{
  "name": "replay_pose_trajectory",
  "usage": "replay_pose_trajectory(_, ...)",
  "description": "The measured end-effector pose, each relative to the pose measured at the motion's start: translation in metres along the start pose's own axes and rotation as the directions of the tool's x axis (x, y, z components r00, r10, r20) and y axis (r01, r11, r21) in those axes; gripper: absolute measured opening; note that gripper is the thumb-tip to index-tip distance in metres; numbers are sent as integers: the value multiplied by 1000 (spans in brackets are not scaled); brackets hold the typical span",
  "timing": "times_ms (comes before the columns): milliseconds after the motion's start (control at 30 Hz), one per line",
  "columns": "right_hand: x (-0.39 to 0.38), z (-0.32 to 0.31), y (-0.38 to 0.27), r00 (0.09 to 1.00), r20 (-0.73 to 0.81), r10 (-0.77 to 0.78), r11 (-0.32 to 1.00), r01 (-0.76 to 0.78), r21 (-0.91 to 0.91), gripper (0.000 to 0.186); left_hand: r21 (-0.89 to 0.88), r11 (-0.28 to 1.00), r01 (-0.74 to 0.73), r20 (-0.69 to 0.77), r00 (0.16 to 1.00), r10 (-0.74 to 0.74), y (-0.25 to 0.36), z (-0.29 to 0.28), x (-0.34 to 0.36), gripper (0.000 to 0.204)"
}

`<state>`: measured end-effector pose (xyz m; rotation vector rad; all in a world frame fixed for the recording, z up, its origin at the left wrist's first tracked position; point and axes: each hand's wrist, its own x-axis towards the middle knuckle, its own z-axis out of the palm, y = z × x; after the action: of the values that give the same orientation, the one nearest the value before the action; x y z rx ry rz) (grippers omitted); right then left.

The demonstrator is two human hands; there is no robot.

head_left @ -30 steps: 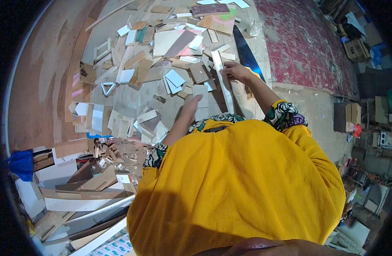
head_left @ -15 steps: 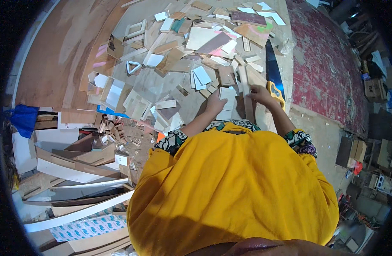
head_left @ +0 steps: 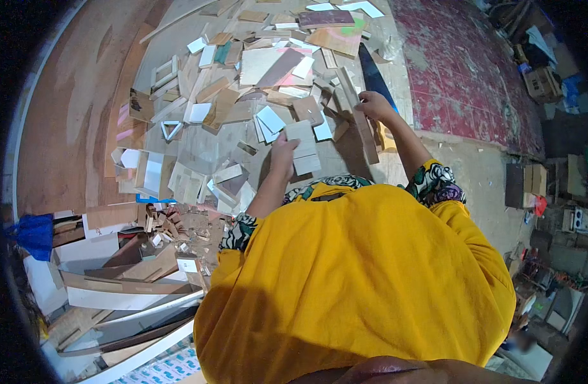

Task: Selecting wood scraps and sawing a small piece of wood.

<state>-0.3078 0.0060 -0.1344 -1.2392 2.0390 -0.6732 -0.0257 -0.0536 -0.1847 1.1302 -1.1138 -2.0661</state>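
Observation:
My left hand (head_left: 283,155) is closed on the left edge of a pale wooden block (head_left: 303,146), with thumb on top; a seam runs across its lower part. To the right, my right hand (head_left: 375,106) pinches a long, narrow wooden strip (head_left: 365,130), which slants past my fingers toward my body. A handsaw with a dark blade (head_left: 373,78) and yellow handle (head_left: 387,138) lies just right of the strip, partly hidden by my right forearm. White offcuts (head_left: 269,121) and a brownish square piece (head_left: 308,111) lie just beyond the block.
Scattered wood offcuts (head_left: 220,109) cover the work surface ahead. A large brown board (head_left: 70,109) lies at the left. Curved wooden pieces (head_left: 127,288) are piled at the lower left. A worn red surface (head_left: 464,83) is at the right, with cardboard boxes (head_left: 536,179) beyond.
The whole view has shifted, moving the scene leftward. My right hand has brought the strip rightward, closer to the saw. The block in my left hand has moved slightly away from my body.

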Motion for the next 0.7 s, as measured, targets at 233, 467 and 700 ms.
replay_pose_trajectory(233, 11, 28, 22, 996, 57, 73, 995, -76, 65, 33, -275, 961, 36, -29, 999, -45, 9, -8, -1, 35)
replay_pose_trajectory(467, 10, 68, -9, 982, -4, -187, 981, 187, -46, 34, -248, 969, 3, 24, 1000, 3, 12, -2, -10, 40)
replay_pose_trajectory(700, 12, 20, 18, 977, -170, -132, 863, 28, -505, 53, 232, 973, -16, -69, 997, 33, 10, -9, -25, 39)
